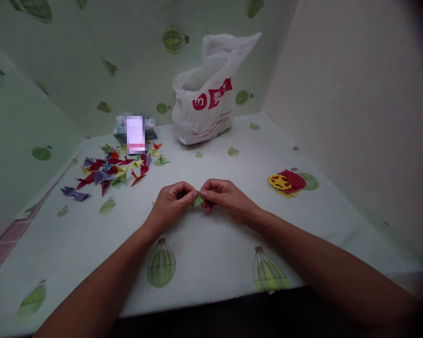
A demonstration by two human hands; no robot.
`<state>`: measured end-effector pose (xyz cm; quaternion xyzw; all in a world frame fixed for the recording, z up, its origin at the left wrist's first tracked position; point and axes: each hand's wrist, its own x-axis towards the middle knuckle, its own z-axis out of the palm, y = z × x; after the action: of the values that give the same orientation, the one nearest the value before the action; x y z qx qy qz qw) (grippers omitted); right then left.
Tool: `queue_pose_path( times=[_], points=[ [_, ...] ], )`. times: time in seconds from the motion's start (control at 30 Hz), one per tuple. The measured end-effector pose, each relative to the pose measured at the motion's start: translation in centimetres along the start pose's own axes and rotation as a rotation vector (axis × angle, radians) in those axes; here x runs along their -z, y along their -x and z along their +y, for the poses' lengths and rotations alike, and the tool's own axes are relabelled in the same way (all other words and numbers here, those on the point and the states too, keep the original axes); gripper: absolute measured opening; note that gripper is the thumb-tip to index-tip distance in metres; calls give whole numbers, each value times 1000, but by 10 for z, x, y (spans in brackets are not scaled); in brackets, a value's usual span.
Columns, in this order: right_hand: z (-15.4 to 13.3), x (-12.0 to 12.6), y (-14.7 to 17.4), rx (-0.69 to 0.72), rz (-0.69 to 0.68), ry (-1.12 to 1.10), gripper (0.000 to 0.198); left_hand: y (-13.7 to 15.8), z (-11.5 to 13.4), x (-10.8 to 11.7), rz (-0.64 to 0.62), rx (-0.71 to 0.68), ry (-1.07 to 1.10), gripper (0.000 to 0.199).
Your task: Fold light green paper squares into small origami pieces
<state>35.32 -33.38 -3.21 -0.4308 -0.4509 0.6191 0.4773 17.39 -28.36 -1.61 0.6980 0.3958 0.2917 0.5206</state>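
Note:
A small piece of light green folded paper (pixel 198 201) is pinched between my two hands, just above the middle of the table. My left hand (pixel 174 203) grips its left side between thumb and curled fingers. On the other side, the thumb and fingertips of my right hand (pixel 223 197) close on the paper's right edge. Most of the paper is hidden by my fingers, so its full shape cannot be made out. Folded paper cranes (pixel 104 176) in purple, red, orange, yellow and green lie in a loose pile to the left of my hands.
A white plastic bag (pixel 204 110) with red print stands at the back. Left of it, a blurred phone-like screen (pixel 136 134) leans before a tissue box (pixel 153 129). Red and yellow cut-out shapes (pixel 284 182) lie at the right. A balloon-patterned cloth (pixel 211 263) covers the table.

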Motion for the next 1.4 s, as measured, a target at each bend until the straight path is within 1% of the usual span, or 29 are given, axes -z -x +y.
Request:
queue_pose_path(
  times=[0.1,0.23,0.3,0.5,0.67,0.83,0.93,1.0,1.1,1.2,1.3,1.4],
  points=[
    [1,0,-1,-4,-30,15,30,1,1,0,-31,-32,-33,23],
    [-2,3,-1,29,-68,41,31,2,2,0,-97,-36,10,25],
    [-4,4,0,43,-76,54,29,2,2,-1,-110,-34,25,25],
    [-5,2,1,52,-59,98,23,3,0,-2,-102,-35,3,25],
    [-5,1,1,36,-69,101,22,4,-1,-2,-65,-76,-111,24],
    [-4,1,1,21,-90,101,28,4,-3,-1,-58,-150,-218,21],
    [-4,1,1,-7,-138,110,34,4,-2,1,-105,-161,-204,22],
    [-5,1,1,-14,-171,112,36,5,-1,1,-115,-167,-197,23],
    [-6,2,1,-16,-173,116,37,6,-1,0,-83,-196,-239,21],
    [-7,2,1,-41,-126,140,37,7,-2,-3,-42,-223,-279,21],
    [-7,1,2,-40,-74,159,38,9,-3,-6,-16,-204,-234,22],
    [-5,0,3,-1,-63,131,35,9,-4,-7,41,-164,-179,23]
  ],
)
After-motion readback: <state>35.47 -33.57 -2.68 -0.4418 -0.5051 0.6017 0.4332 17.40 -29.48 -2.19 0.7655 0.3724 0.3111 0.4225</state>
